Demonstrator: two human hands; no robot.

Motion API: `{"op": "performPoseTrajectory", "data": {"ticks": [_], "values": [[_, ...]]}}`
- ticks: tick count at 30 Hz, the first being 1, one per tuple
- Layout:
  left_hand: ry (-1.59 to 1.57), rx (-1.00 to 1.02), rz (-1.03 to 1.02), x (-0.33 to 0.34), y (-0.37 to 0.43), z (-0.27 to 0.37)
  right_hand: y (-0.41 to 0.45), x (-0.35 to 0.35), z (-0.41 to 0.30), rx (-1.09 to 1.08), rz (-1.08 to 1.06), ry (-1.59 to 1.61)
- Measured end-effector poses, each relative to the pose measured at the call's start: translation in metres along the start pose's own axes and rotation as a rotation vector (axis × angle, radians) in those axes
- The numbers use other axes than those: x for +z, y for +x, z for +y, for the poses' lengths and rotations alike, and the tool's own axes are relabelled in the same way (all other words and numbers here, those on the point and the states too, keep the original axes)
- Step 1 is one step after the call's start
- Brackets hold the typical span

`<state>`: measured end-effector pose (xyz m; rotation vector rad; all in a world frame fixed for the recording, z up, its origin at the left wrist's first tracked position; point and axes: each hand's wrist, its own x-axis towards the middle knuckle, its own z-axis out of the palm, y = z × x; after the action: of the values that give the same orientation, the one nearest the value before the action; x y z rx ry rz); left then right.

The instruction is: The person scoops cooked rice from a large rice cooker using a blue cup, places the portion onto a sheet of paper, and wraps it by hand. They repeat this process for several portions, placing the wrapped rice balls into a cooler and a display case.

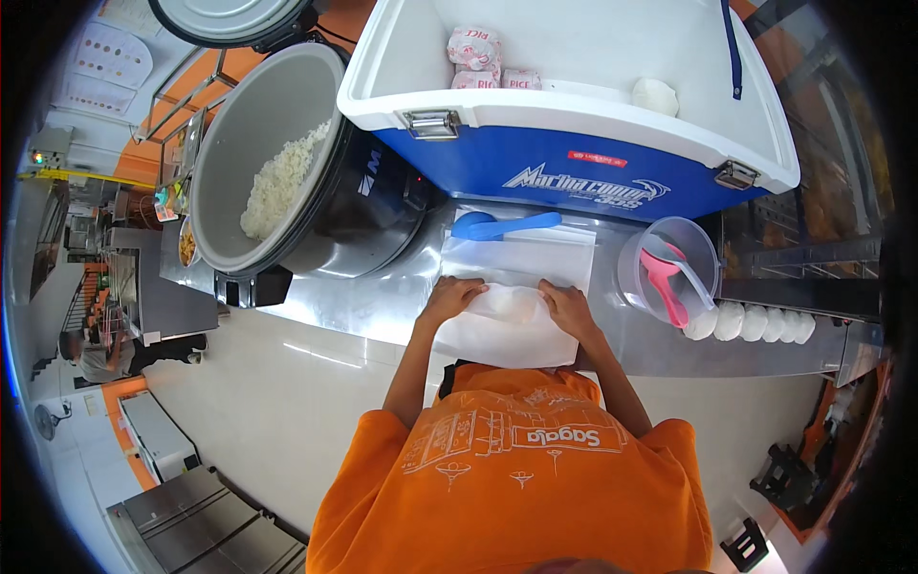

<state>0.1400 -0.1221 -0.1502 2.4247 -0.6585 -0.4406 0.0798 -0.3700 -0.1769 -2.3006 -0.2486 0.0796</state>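
My left hand [456,297] and my right hand [566,308] pinch the two upper corners of a white paper sheet [473,337], folded over a pale mound of rice that shows faintly through it. More paper sheets [577,251] lie beneath, on the steel counter. Just beyond my hands a blue plastic rice scoop [509,226] rests across the top of the stack. Left of it stands a large rice cooker [269,158] with its lid up and cooked white rice [287,179] inside.
A blue and white cooler box [574,165] holding wrapped packets [475,49] stands behind. To the right are a clear tub [631,280] with a pink scoop [663,287] and a row of white wrapped bundles [730,321]. A person [107,355] is far off at left.
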Motion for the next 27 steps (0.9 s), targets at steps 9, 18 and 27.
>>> {"op": "performPoseTrajectory", "data": {"ticks": [9,18,27], "values": [[0.160,-0.140,-0.023,0.011,0.003,0.006,0.003,0.009,-0.020,0.091,0.027,-0.224],[0.523,-0.102,0.097,0.002,0.020,0.027,0.023,0.001,-0.035,0.179,0.018,-0.335],[0.497,0.006,-0.065,0.004,0.021,0.014,0.026,0.010,-0.022,0.222,-0.250,-0.514]]}}
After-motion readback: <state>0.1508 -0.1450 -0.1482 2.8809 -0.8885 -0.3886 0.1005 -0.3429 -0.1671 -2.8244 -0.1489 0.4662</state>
